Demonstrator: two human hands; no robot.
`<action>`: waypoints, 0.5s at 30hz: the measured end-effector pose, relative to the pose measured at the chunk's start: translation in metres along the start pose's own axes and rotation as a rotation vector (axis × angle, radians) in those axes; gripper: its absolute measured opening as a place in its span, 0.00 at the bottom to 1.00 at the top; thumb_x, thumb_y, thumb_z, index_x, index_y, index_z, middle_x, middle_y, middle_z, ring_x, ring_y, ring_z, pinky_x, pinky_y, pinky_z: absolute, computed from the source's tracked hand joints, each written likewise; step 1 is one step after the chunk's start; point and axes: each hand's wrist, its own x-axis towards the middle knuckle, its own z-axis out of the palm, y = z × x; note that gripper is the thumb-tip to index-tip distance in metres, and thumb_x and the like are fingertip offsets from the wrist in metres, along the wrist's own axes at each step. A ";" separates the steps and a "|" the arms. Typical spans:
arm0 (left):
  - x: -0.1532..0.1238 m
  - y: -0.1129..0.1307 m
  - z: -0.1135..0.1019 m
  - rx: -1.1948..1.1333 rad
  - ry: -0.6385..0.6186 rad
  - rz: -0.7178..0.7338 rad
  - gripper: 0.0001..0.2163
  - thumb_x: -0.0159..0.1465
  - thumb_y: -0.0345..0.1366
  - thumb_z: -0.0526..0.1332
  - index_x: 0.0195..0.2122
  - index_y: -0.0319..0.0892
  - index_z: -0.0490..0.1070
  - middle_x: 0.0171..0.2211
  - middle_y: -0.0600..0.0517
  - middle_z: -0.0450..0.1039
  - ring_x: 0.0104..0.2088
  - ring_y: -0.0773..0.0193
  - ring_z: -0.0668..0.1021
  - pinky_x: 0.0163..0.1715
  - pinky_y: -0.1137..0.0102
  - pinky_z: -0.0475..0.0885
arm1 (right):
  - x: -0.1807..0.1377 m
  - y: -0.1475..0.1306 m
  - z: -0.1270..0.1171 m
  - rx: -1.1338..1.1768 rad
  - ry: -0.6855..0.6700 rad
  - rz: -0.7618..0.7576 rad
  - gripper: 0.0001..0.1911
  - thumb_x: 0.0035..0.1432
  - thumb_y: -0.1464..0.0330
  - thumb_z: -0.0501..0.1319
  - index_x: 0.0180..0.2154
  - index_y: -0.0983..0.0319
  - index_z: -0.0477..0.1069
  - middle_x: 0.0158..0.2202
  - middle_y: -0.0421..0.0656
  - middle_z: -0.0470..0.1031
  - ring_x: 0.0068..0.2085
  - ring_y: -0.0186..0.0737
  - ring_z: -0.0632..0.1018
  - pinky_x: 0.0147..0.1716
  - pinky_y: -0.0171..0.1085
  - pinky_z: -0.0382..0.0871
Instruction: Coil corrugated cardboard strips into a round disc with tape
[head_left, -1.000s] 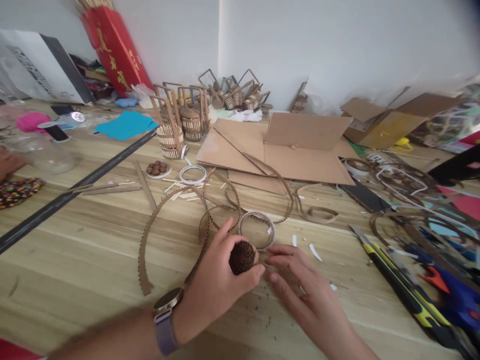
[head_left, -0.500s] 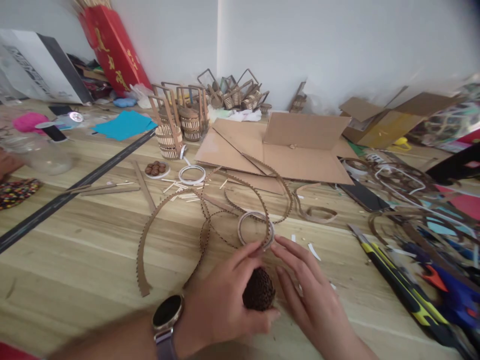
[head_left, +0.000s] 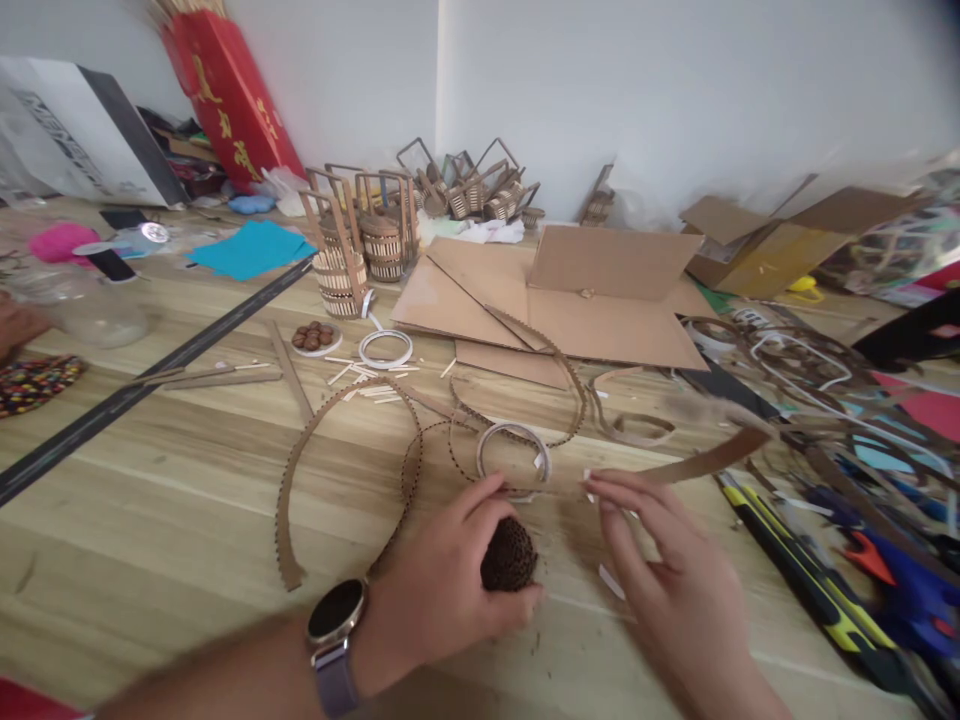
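My left hand, with a watch on the wrist, is wrapped round a dark brown, rough-textured coil that looks tightly wound. To its right, my right hand pinches a brown strip, whose loose part sweeps out rightward, blurred. A small white scrap shows by the right fingertips. Just beyond the hands lies a roll of white tape. A toothed brown strip curves over the table on the left.
Small woven baskets and flat cardboard stand at the back. A yellow-black utility knife lies right, beside tangled strips. Pale sticks and a dish of brown balls lie ahead. Another person's hand shows far left.
My right hand has moved right, away from the coil, drawing the brown strip with it. The strip's loop over the tape roll is gone. My left hand keeps hold of the coil.
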 end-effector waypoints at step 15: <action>0.001 0.002 -0.003 -0.019 0.121 0.010 0.20 0.57 0.39 0.69 0.47 0.38 0.70 0.67 0.33 0.53 0.64 0.46 0.64 0.60 0.56 0.65 | 0.012 0.009 -0.010 -0.068 0.112 0.425 0.22 0.61 0.61 0.56 0.56 0.58 0.68 0.49 0.49 0.78 0.35 0.45 0.81 0.35 0.46 0.76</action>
